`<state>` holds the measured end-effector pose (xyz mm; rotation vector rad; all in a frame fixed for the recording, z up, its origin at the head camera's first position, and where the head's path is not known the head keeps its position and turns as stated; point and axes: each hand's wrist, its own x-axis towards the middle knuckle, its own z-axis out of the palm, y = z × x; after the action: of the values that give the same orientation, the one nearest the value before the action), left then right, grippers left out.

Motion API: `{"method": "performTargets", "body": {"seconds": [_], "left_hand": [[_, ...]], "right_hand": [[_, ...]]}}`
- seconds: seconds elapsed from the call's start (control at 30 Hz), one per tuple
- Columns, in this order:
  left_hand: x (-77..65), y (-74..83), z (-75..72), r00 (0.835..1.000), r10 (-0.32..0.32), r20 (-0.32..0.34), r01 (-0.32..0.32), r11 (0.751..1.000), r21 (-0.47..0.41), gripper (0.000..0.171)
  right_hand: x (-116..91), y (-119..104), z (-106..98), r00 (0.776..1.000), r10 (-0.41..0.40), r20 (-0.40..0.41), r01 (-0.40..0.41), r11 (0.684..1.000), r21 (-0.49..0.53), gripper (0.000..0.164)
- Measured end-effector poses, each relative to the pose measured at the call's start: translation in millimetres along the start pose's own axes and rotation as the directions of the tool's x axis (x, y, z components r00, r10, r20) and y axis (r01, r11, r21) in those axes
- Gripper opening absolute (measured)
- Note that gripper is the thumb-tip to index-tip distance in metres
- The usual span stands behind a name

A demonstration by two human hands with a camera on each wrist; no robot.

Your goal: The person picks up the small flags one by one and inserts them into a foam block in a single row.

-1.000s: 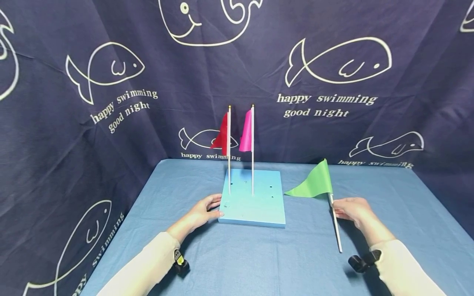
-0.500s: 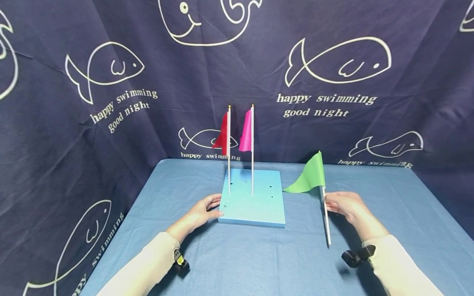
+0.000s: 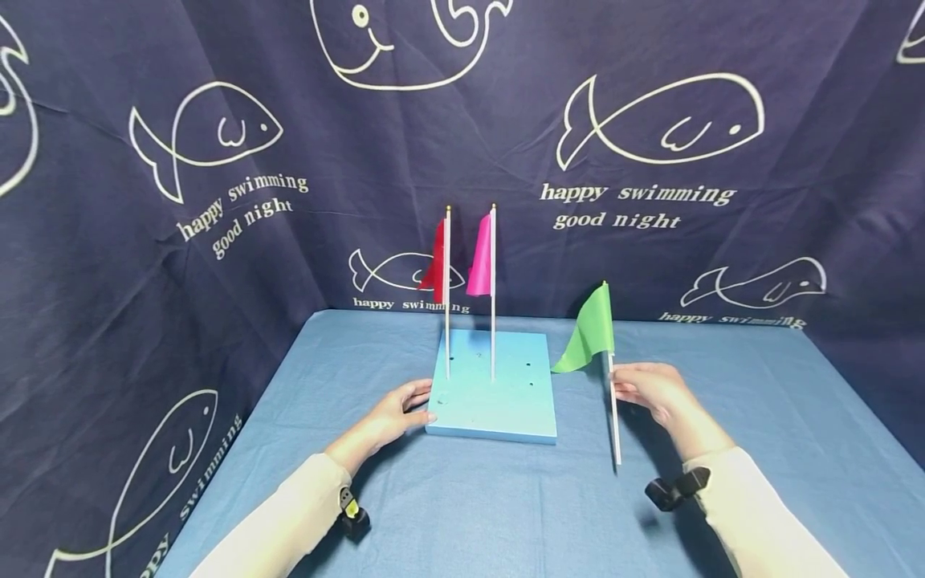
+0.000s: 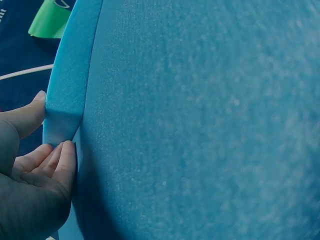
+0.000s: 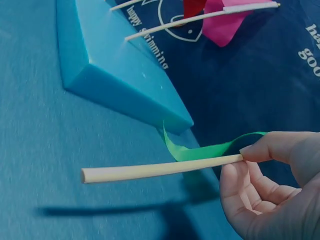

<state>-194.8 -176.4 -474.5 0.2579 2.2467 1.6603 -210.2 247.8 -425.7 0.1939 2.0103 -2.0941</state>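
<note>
In the head view, a light blue foam block (image 3: pixel 499 409) lies on the table with a red flag (image 3: pixel 436 269) and a pink flag (image 3: pixel 480 265) standing upright in it. My left hand (image 3: pixel 393 411) grips the block's near left corner, thumb on the top edge and fingers against the left side, as the left wrist view also shows. To the right of the block, my right hand (image 3: pixel 654 389) pinches the pole of a green flag (image 3: pixel 594 329) between thumb and fingers. That pole hangs nearly upright above the table, its bare lower end (image 5: pixel 100 174) apart from the block.
Several small dark holes (image 3: pixel 528 364) show in the block's top, on the right and left. Blue cloth covers the table (image 3: pixel 462 506). A dark blue curtain (image 3: pixel 650 257) with white fish drawings hangs behind and at the left.
My right hand has moved left and slightly away from me with the green flag, whose pole is now closer to upright. My left hand and the block have stayed put.
</note>
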Motion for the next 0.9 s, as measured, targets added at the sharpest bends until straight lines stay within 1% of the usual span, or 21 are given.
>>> {"method": "performTargets", "body": {"seconds": [0.13,0.33,0.43,0.47,0.57,0.73,0.8,0.9], "left_hand": [[0.3,-0.7,0.3,1.000,0.005,-0.004,-0.005,1.000,0.002,0.067],[1.1,-3.2,1.8,1.000,-0.003,-0.022,0.003,1.000,0.015,0.067],[1.7,-4.0,2.0,0.999,-0.007,-0.032,0.008,1.000,0.014,0.066],[1.8,-4.3,2.0,0.999,-0.004,-0.033,0.004,1.000,0.017,0.066],[2.3,-4.2,2.0,0.999,0.001,-0.032,0.000,1.000,0.019,0.066],[1.7,-3.2,2.4,0.999,0.016,-0.028,-0.016,1.000,0.018,0.066],[1.2,-3.2,2.5,0.999,0.019,-0.026,-0.019,1.000,0.014,0.066],[1.2,-4.0,2.4,0.999,0.022,-0.024,-0.022,1.000,0.009,0.065]], "right_hand": [[2.5,-3.4,6.7,1.000,-0.007,0.001,0.007,1.000,0.028,0.011],[6.4,-7.9,15.9,1.000,-0.010,-0.001,0.010,0.998,0.064,0.011],[9.2,-11.5,21.0,1.000,-0.024,0.003,0.024,0.998,0.056,0.015],[10.2,-12.8,22.8,1.000,-0.030,0.000,0.029,0.998,0.055,0.019],[13.0,-17.3,28.3,0.999,-0.049,-0.012,0.050,0.998,0.050,0.022],[15.3,-22.9,37.5,0.997,-0.071,-0.034,0.073,0.995,0.069,0.011],[16.2,-24.1,41.5,0.996,-0.080,-0.039,0.083,0.994,0.068,0.014],[18.8,-25.2,46.7,0.994,-0.106,-0.042,0.108,0.993,0.055,0.024]]}}
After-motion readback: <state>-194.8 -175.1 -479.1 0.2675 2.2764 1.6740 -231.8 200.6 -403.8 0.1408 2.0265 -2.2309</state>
